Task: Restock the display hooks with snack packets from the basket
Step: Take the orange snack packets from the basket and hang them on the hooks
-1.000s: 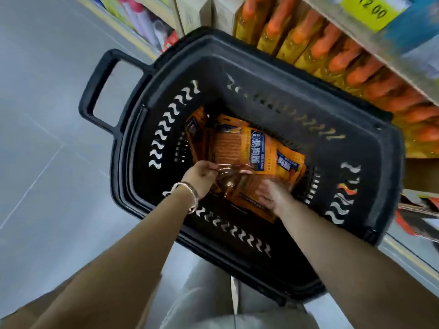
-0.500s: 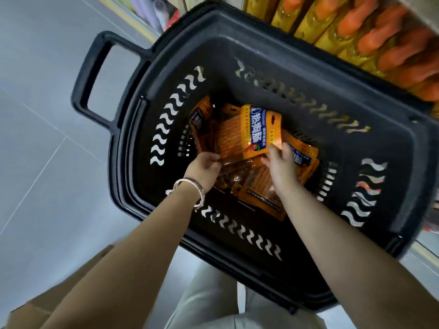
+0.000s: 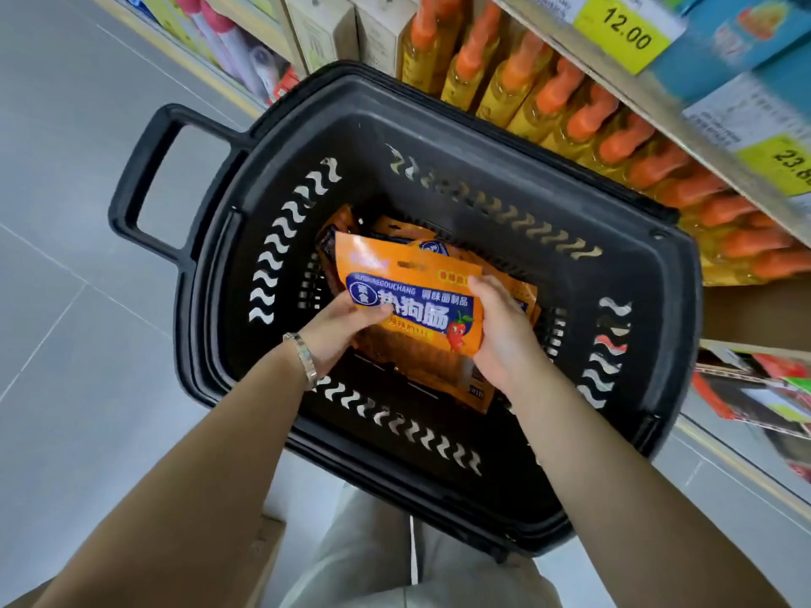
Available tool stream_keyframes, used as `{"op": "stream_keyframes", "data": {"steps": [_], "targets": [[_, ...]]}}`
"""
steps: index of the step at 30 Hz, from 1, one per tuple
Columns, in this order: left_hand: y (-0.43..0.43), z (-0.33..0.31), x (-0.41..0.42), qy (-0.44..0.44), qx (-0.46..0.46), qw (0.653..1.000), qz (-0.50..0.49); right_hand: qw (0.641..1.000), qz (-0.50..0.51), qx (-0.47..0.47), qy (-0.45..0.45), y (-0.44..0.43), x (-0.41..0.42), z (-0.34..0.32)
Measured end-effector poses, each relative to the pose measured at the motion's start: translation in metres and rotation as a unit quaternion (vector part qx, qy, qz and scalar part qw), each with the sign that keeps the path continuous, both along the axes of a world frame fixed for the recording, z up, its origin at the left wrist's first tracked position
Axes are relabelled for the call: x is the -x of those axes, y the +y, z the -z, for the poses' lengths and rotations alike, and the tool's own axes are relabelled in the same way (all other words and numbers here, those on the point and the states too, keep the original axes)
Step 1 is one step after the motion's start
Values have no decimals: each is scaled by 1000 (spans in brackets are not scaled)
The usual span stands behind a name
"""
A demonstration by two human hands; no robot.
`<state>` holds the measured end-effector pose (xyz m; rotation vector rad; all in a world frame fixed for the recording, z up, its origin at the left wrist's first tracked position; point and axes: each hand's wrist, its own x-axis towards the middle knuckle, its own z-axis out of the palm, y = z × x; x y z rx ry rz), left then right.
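- The grey tiled floor [image 3: 66, 344] carries a black plastic basket [image 3: 482, 168], whose loop handle [image 3: 136, 177] sticks out to the left (its underside is hidden).
- The corner of a brown cardboard box [image 3: 263, 546] also sits on the floor, just beside the basket's near end.
- On the basket's bottom lies a loose pile of orange snack packets [image 3: 395, 226], overlapping one another.
- The shelving [image 3: 658, 103] stands just beyond the basket; a row of yellow bottles with orange caps [image 3: 583, 120] stands on it, with pale cartons [image 3: 329, 28] to their left.
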<state>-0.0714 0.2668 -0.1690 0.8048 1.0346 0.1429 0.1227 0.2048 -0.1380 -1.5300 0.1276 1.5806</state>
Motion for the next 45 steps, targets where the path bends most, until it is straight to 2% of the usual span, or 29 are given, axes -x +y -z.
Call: {"op": "stream_keyframes", "data": {"steps": [5,8,11,15,20,24,27,29,32,34,37,42,45], "targets": [[-8,16,1,211,-107,972,-6,988,121,97,1,-12,-20,63],[-5,26,3,298,-128,945,-49,981,111,161,15,-23,-26,102],[4,38,9,313,-62,940,-124,975,93,199,-15,-21,-27,132],[10,47,15,305,36,935,-179,977,95,193,-13,-4,-24,154],[9,51,13,306,52,931,-192,966,35,247,-66,23,-18,158],[11,40,7,354,11,920,-170,962,-4,237,-131,11,-11,135],[10,20,4,338,-5,924,-179,961,-69,198,-178,-20,-9,100],[9,3,4,331,-28,931,-151,949,-127,147,-248,-44,-9,72],[5,-27,4,325,-64,936,-119,860,-270,114,-418,-72,-17,38],[-1,-47,3,323,-87,938,-92,816,-297,125,-481,-84,-21,17],[-11,-75,1,307,-112,943,-69,799,-283,97,-522,-95,-30,-13],[-35,-120,-12,277,-131,950,-62,824,-169,42,-539,-112,-40,-64],[-56,-150,-29,233,-160,957,-73,817,-121,1,-564,-136,-43,-97]]}}
